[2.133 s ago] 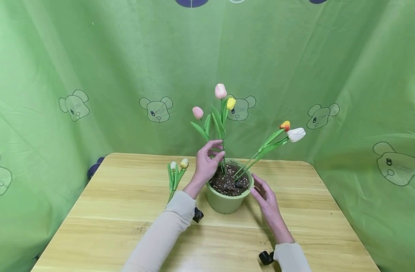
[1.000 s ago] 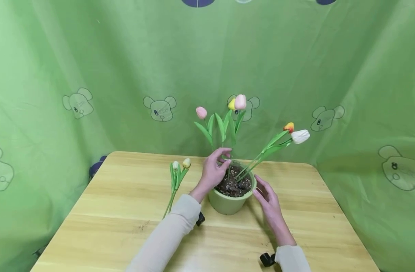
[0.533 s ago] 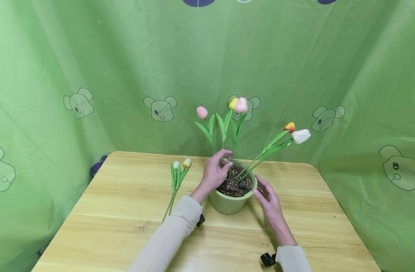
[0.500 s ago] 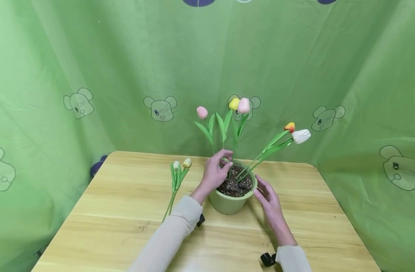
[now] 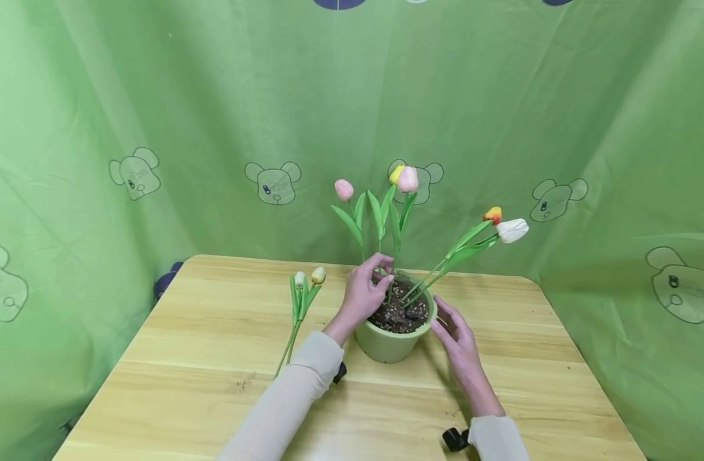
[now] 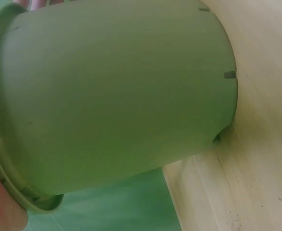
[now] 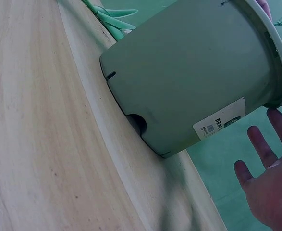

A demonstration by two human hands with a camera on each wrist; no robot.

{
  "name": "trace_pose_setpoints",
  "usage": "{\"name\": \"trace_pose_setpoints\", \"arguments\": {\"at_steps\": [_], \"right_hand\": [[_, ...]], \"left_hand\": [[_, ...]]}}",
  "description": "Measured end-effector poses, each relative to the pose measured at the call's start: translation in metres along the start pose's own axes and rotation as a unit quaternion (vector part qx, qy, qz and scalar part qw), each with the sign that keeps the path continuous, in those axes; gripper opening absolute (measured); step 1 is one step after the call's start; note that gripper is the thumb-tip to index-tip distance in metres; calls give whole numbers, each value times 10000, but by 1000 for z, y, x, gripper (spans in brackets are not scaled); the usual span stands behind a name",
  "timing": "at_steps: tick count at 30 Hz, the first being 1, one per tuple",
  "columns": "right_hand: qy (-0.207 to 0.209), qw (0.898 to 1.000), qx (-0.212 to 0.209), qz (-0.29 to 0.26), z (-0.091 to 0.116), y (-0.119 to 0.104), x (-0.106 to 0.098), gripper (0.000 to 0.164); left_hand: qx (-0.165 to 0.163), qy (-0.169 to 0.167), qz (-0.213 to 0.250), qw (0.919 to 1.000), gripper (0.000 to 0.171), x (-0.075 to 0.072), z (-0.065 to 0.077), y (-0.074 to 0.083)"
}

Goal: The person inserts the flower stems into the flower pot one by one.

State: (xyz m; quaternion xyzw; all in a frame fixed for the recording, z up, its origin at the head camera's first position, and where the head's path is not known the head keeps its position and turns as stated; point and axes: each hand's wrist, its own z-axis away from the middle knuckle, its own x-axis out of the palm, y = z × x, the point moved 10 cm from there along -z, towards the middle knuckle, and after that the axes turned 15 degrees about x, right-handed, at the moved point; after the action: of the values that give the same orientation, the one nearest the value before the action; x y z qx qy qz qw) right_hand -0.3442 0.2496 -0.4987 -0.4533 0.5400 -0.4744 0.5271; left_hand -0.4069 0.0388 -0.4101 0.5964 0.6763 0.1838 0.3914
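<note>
A pale green flowerpot [image 5: 386, 349] filled with dark soil [image 5: 394, 319] stands on the table. My left hand [image 5: 362, 291] is over its left side, thumb and fingers pinching the stem of a light pink tulip [image 5: 407, 180] that stands upright in the pot. Close behind that bloom is a yellow tulip [image 5: 395, 174], with another pink tulip [image 5: 344, 189] to the left. An orange-red tulip [image 5: 493, 215] and a white tulip [image 5: 512, 230] lean out to the right. At the pot's right rim, my right hand [image 7: 270, 183] touches with thumb and fingertip, other fingers spread loosely.
Two more tulips, a white one [image 5: 299, 279] and a pale yellow one [image 5: 318, 275], lie left of the pot, partly behind my left sleeve [image 5: 291, 390]. Soil crumbs dot the wooden table [image 5: 184, 358]. A green curtain [image 5: 305, 96] hangs behind and at both sides.
The light pink tulip has come down and to the right, its bloom now beside the yellow one. My left hand went down slightly with it; my right hand stayed at the rim.
</note>
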Motion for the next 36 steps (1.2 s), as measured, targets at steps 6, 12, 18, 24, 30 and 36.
{"name": "trace_pose_setpoints", "arguments": {"at_steps": [6, 12, 18, 24, 30, 36], "right_hand": [[6, 10000, 13, -27, 0, -1, -1, 53], [-39, 10000, 2, -51, 0, -3, 0, 53], [-57, 10000, 10, -54, -1, -2, 0, 53], [-63, 10000, 13, 25, 0, -1, 0, 54], [-66, 10000, 5, 57, 0, -1, 1, 53], [-35, 9998, 88, 200, 1, -1, -1, 53]], "left_hand": [[51, -63, -139, 9999, 33, 2, 0, 2], [44, -105, -253, 9996, 31, 1, -1, 2], [126, -129, -375, 9991, 27, 1, -2, 2], [35, -180, -333, 9993, 24, 3, 0, -1], [7, -215, -240, 9995, 25, 3, 1, -4], [-5, -242, -207, 9995, 25, 5, 2, -3]]}}
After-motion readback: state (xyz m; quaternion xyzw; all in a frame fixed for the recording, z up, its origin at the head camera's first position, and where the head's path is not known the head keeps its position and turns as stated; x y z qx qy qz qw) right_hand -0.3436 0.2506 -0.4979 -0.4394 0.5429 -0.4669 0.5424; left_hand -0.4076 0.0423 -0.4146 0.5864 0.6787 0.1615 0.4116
